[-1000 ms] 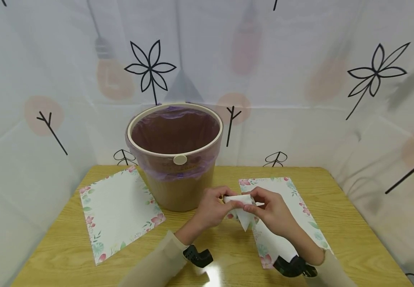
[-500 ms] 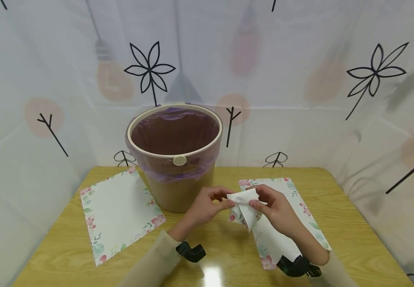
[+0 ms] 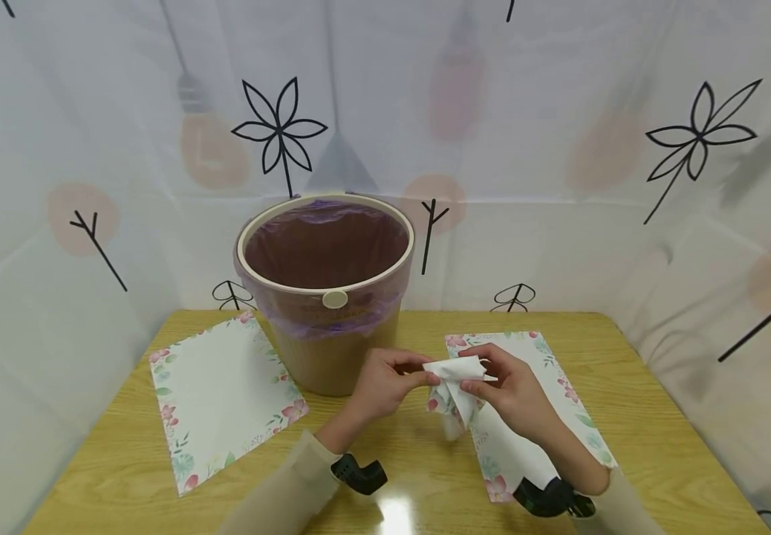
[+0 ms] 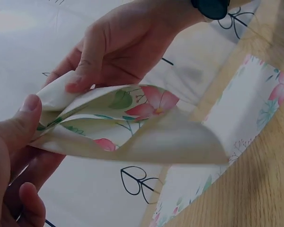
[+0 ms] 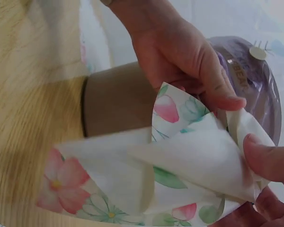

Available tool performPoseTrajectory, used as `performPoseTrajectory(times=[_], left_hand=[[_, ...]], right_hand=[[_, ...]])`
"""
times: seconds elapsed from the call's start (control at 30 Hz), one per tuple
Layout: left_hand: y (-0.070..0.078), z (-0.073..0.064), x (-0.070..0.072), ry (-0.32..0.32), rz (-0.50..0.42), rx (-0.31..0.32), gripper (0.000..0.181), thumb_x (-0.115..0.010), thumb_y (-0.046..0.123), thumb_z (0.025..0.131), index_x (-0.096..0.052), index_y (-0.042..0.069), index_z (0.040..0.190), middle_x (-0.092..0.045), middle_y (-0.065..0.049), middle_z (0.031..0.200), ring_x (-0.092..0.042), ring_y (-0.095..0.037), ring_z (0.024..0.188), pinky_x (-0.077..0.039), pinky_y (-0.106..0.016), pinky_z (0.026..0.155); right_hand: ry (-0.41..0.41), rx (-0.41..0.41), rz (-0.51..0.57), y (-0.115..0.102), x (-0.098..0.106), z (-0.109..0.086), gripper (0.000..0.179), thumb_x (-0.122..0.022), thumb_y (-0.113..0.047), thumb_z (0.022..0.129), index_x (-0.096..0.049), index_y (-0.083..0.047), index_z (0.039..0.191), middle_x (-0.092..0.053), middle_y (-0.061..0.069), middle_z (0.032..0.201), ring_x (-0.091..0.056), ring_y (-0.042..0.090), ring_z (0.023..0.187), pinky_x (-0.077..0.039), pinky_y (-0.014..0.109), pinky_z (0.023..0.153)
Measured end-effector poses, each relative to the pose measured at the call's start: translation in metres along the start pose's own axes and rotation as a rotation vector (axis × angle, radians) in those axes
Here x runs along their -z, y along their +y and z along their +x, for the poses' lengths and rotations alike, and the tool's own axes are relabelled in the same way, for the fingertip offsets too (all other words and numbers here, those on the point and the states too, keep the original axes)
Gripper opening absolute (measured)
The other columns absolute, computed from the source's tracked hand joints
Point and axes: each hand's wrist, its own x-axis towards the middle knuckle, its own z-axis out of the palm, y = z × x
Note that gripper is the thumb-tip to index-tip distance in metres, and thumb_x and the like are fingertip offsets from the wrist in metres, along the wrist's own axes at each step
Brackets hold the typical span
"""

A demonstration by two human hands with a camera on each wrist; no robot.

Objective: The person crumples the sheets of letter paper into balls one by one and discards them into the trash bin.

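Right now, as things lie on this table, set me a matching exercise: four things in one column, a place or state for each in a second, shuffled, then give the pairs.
Things:
1. folded floral sheet
2. waste bin
3. flat sheet on the table's left
4. flat sheet on the table's right

Places or states:
A. lies bare, with no hand over it
B. lined with a purple bag
C. pinched between left hand and right hand
D. partly under the right forearm

Pairs: 1-C, 2-B, 3-A, 4-D
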Motion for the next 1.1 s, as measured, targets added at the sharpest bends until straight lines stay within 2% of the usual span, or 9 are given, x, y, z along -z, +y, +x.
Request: performPoseTrajectory(times=[0.2, 0.4, 0.5, 0.63, 0.73, 0.8, 0.87, 1.0, 1.1], left_hand=[[0.0017, -0.0012, -0.0028, 0.041, 0.005, -0.016, 0.019, -0.082, 0.011, 0.082, -0.079, 0.004, 0.099, -0.076, -0.006, 0.091, -0.07, -0.017, 0.071, -0.054, -0.024, 0.058], [0.0007, -0.0012, -0.0025, 0.023, -0.005, -0.018, 0.019, -0.083, 0.01, 0.082, -0.08, 0.004, 0.099, -0.076, -0.007, 0.094, -0.071, -0.019, 0.074, -0.055, -0.025, 0.059], [-0.0012, -0.0006, -0.0005, -0.033, -0.027, 0.018, 0.02, -0.082, 0.008, 0.082, -0.078, 0.005, 0.101, -0.075, -0.006, 0.1, -0.071, -0.017, 0.079, -0.055, -0.025, 0.06], [-0.0047, 0.0005, 0.002, -0.158, -0.095, 0.086, 0.025, -0.077, 0.003, 0.086, -0.071, 0.001, 0.111, -0.071, -0.01, 0.106, -0.07, -0.016, 0.085, -0.056, -0.028, 0.067], [-0.0054, 0.001, 0.0023, -0.247, -0.113, 0.125, 0.027, -0.069, 0.006, 0.094, -0.065, -0.002, 0.119, -0.07, -0.012, 0.1, -0.069, -0.015, 0.08, -0.057, -0.035, 0.071], [-0.0043, 0.0011, 0.0019, -0.283, -0.106, 0.139, 0.027, -0.064, 0.009, 0.098, -0.064, -0.002, 0.122, -0.07, -0.012, 0.095, -0.067, -0.014, 0.075, -0.056, -0.034, 0.069], [-0.0033, 0.0009, 0.0016, -0.292, -0.084, 0.143, 0.027, -0.062, 0.014, 0.1, -0.066, -0.001, 0.123, -0.07, -0.01, 0.092, -0.065, -0.014, 0.068, -0.052, -0.032, 0.063], [-0.0002, 0.0006, 0.0013, -0.263, -0.085, 0.133, 0.024, -0.064, 0.013, 0.099, -0.071, 0.0, 0.118, -0.072, -0.008, 0.09, -0.062, -0.013, 0.063, -0.042, -0.024, 0.053], [0.0011, 0.0006, 0.0009, -0.235, -0.099, 0.118, 0.023, -0.066, 0.012, 0.097, -0.072, -0.001, 0.115, -0.073, -0.009, 0.089, -0.061, -0.013, 0.061, -0.042, -0.022, 0.05]], right_hand=[[0.067, 0.031, -0.032, 0.0005, -0.0019, 0.0011, 0.03, -0.074, 0.005, 0.085, -0.066, -0.006, 0.113, -0.065, 0.013, 0.105, -0.067, 0.022, 0.084, -0.059, 0.032, 0.066], [0.113, 0.108, -0.06, 0.0024, -0.0027, 0.0025, 0.028, -0.076, 0.011, 0.08, -0.071, -0.01, 0.098, -0.071, 0.008, 0.102, -0.069, 0.014, 0.089, -0.058, 0.031, 0.065], [0.124, 0.142, -0.074, 0.0037, -0.0027, 0.003, 0.028, -0.075, 0.014, 0.078, -0.073, -0.011, 0.089, -0.071, 0.006, 0.1, -0.068, 0.011, 0.093, -0.058, 0.029, 0.07], [0.126, 0.167, -0.047, 0.0046, -0.0035, 0.0032, 0.032, -0.072, 0.021, 0.077, -0.075, -0.011, 0.083, -0.071, 0.008, 0.099, -0.067, 0.011, 0.095, -0.058, 0.029, 0.072], [0.12, 0.193, -0.024, 0.004, -0.0051, 0.0035, 0.035, -0.069, 0.025, 0.076, -0.076, -0.01, 0.081, -0.07, 0.011, 0.101, -0.067, 0.012, 0.096, -0.059, 0.03, 0.07], [0.115, 0.211, -0.024, 0.0032, -0.0061, 0.0037, 0.037, -0.068, 0.025, 0.076, -0.076, -0.01, 0.081, -0.07, 0.013, 0.101, -0.067, 0.011, 0.097, -0.059, 0.03, 0.068], [0.108, 0.224, -0.039, 0.0021, -0.0067, 0.004, 0.036, -0.068, 0.024, 0.077, -0.076, -0.011, 0.082, -0.069, 0.012, 0.102, -0.066, 0.011, 0.097, -0.059, 0.03, 0.067], [0.086, 0.225, -0.052, 0.0008, -0.0062, 0.0038, 0.036, -0.067, 0.024, 0.079, -0.077, -0.01, 0.086, -0.068, 0.013, 0.106, -0.064, 0.01, 0.1, -0.059, 0.029, 0.066], [0.06, 0.213, -0.037, 0.0008, -0.005, 0.0036, 0.036, -0.064, 0.024, 0.08, -0.077, -0.007, 0.091, -0.066, 0.015, 0.112, -0.062, 0.009, 0.104, -0.058, 0.028, 0.067]])
